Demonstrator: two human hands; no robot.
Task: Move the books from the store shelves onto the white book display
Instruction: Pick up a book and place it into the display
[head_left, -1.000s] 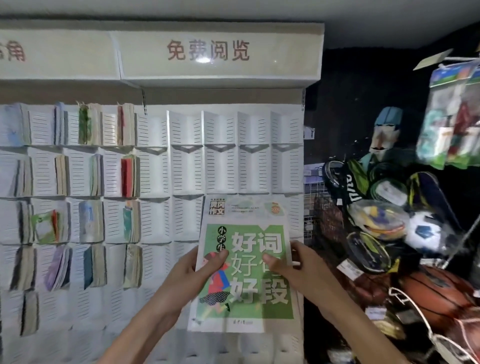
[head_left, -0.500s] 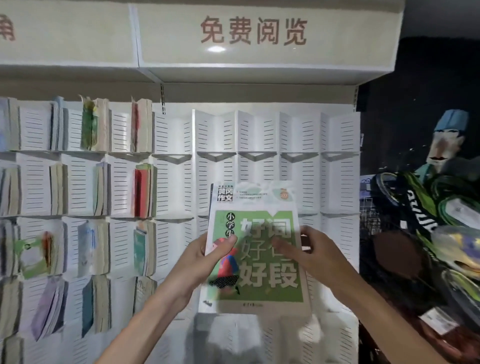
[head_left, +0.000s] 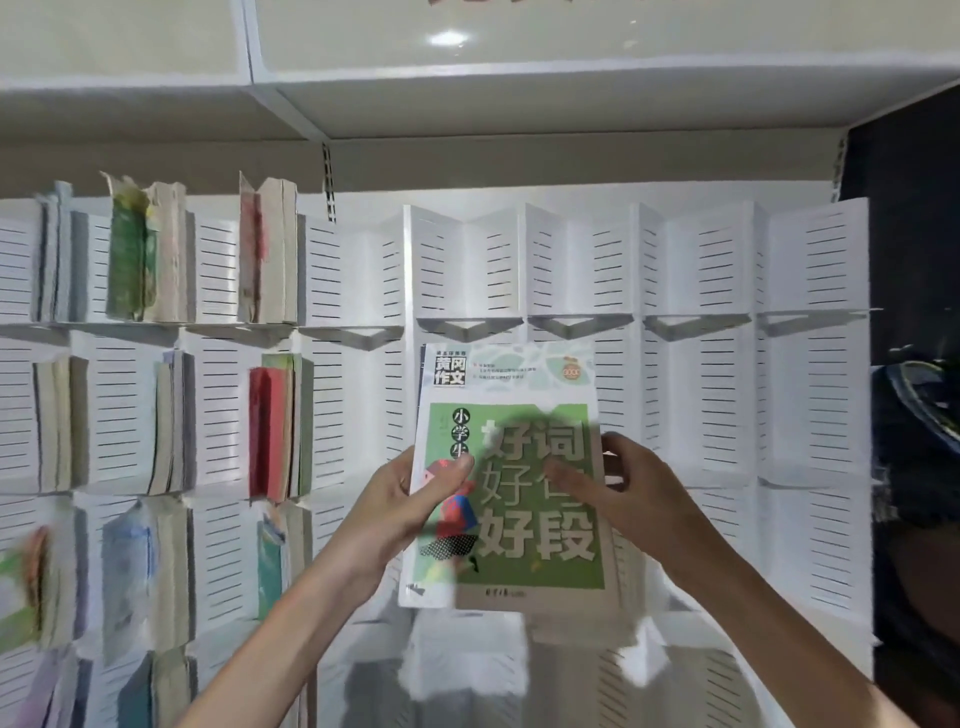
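A green-and-white book with large Chinese characters on its cover stands upright in front of the white book display. My left hand grips its left edge, thumb on the cover. My right hand holds the right edge, with its thumb lying across the cover. The book covers a slot in the display's second row; whether it touches the display I cannot tell.
Slotted white dividers and small ledges fill the display's right half. Several books stand spine-out in the slots on the left. A cream header panel overhangs the top. Dark merchandise sits at the far right.
The view has closed in on the display and shifted right to left, pushing the sports goods out of frame. Both hands have lifted the book slightly higher against the slots.
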